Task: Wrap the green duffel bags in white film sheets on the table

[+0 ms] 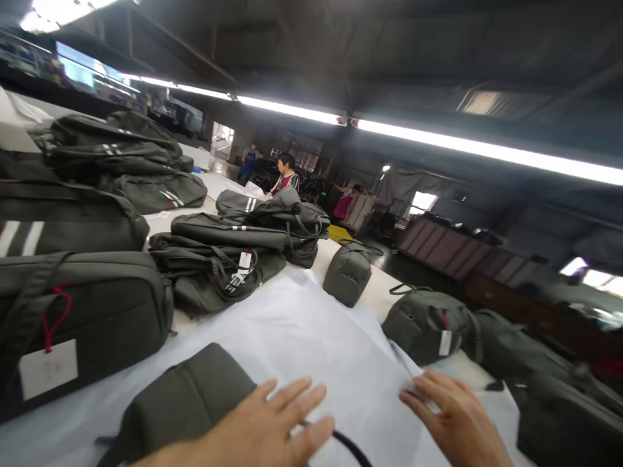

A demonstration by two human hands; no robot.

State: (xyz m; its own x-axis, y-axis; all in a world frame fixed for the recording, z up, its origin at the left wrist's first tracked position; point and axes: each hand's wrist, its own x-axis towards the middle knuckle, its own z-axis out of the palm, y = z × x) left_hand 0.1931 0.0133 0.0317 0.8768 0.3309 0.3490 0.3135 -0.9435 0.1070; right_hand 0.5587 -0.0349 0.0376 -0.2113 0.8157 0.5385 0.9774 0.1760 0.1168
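My left hand (272, 421) lies with fingers spread over the corner of a dark grey-green bag (180, 395) and the pale sheet (311, 337) beside it. A black strap or cord (350, 447) curves out from under its fingers. To the right, my right hand (452, 415) has thumb and fingers closed on the edge of that pale sheet, which looks like thin plastic or paper. Just beyond the right hand stands a dark bag (423, 324) with a red cord and a white tag (444, 342).
Large dark bags (97, 305) crowd the left, one bearing a red cord and white tag. Stacked bags (228, 246) fill the table's middle, a small upright bag (347, 272) stands beyond the sheet, and more bags (564, 415) lie right. People (285, 175) are in the background.
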